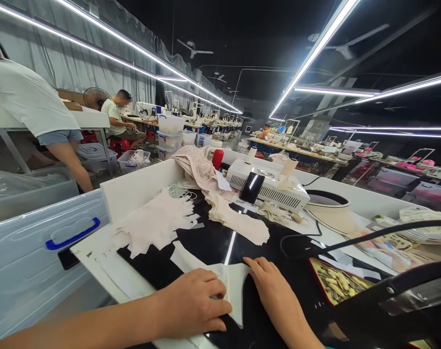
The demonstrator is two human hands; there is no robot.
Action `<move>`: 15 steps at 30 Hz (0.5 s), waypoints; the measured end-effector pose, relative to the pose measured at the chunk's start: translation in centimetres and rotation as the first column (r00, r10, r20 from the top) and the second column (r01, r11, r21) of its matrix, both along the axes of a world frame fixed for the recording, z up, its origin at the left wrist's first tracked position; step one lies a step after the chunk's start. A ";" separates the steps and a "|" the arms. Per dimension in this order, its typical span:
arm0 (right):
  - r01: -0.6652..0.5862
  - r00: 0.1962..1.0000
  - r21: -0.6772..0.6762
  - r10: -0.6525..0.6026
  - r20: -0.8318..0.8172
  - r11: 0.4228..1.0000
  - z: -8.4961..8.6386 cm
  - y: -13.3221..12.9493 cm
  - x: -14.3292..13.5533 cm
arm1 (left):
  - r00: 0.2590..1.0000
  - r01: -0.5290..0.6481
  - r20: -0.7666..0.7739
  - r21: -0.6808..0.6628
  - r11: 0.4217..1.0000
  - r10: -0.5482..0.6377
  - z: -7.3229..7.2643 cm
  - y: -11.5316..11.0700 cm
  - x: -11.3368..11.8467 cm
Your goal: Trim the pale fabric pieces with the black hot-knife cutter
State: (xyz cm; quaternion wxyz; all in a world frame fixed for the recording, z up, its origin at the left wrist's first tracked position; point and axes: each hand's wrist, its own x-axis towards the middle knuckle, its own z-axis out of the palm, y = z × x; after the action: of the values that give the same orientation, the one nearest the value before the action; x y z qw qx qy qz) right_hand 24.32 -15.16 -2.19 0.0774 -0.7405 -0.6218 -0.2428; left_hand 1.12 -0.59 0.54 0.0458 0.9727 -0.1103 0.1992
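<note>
Bending half-curled fingers over a pale cloth piece (237,288) on the dark, glossy counter (215,243), the left hand (195,303) covers part of it; whether its fingers pinch or only press cannot be told. A black curved arm (391,288) partly hides a red-edged tray (338,281) at lower right; a worker (35,97) in a white shirt is cut off at the left edge. The right hand (275,288) is loosely open, its fingertips at the cloth's upper right corner; the cloth lies between the two hands. Two piles of cut fabric lie beyond, one left (155,218) and one nearer center (238,220), their layers too close to count; one phone (250,188) leans against one white machine (269,179); one red thread cone (217,159) stands nearby.
</note>
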 end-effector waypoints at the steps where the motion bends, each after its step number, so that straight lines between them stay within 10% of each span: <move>1: 0.003 0.999 -0.001 -0.003 0.050 1.000 0.1 0.2 0.0 | 1.000 -0.006 0.011 -0.001 1.000 0.006 -0.1 -0.1 -0.1; 9: 0.075 0.967 0.149 -0.109 0.232 0.986 0.9 1.3 0.9 | 0.995 0.026 0.101 -0.010 1.000 -0.025 -1.0 -0.3 -0.5; 15: -0.198 0.961 0.262 0.135 0.241 0.945 3.7 -1.1 -1.4 | 0.990 0.027 0.137 -0.007 1.000 -0.026 -1.3 -0.2 -0.5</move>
State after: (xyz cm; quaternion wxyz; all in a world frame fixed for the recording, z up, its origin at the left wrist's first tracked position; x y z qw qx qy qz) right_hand 22.89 -16.29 1.52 0.1336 -0.6349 -0.6459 -0.4022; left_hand 0.58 -0.78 -0.75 0.0450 0.9550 -0.1252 0.2652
